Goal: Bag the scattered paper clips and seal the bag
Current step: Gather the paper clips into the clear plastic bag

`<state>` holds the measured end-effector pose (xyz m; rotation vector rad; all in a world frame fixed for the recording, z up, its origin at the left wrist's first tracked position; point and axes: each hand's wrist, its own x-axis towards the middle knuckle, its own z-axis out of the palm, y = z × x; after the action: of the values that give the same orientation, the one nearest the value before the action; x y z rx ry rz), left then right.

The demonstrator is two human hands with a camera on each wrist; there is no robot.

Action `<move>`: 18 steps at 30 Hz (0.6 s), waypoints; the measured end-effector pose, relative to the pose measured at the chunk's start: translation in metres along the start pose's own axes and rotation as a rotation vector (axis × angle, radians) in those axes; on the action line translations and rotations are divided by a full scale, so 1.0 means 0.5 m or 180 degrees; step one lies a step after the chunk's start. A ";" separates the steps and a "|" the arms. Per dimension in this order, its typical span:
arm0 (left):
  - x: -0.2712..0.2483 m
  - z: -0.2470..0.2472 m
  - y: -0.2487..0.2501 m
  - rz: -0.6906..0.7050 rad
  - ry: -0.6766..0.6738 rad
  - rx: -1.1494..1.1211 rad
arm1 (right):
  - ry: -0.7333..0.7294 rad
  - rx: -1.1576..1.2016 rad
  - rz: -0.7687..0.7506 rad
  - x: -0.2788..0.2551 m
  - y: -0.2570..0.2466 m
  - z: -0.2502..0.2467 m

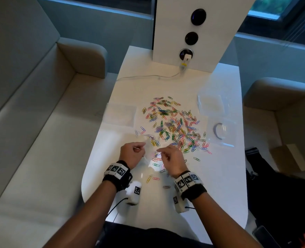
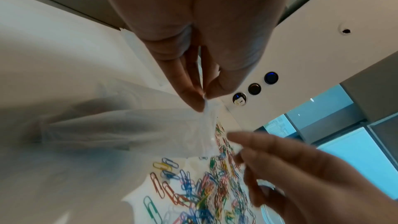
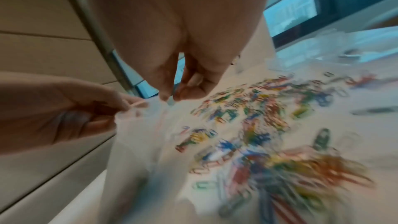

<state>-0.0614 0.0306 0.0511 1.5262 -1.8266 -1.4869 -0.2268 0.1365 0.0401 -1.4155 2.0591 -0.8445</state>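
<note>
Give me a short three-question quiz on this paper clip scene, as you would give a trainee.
1. True or false: the left hand pinches the clear bag.
2. Where do most paper clips lie? A) in the held bag B) loose on the white table C) on the sofa
3. Fill in: the right hand pinches the bag's ____.

Key
1. True; thumb and finger pinch the bag's edge.
2. B.
3. Edge; the right wrist view shows the pinch, blurred.
</note>
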 end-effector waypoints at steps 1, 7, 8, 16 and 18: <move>0.002 -0.009 -0.002 -0.0025 0.0046 -0.0021 | 0.0076 -0.0002 0.0043 -0.013 0.016 0.000; 0.005 -0.033 -0.011 -0.0122 0.0188 -0.0085 | -0.1278 -0.1238 -0.1212 -0.096 0.055 0.080; 0.004 -0.033 -0.010 -0.0112 0.0186 -0.0069 | -0.1640 -0.1640 -0.1342 -0.109 0.057 0.095; -0.011 -0.031 -0.015 -0.0082 0.0098 0.0032 | -0.1399 -0.2634 -0.1224 -0.109 0.127 0.066; -0.016 -0.025 -0.015 -0.0099 0.0077 0.0065 | -0.1350 -0.2685 -0.0995 -0.097 0.138 0.040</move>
<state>-0.0448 0.0321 0.0524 1.5824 -1.8178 -1.4616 -0.2402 0.1966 -0.0211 -2.1499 1.9363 0.2979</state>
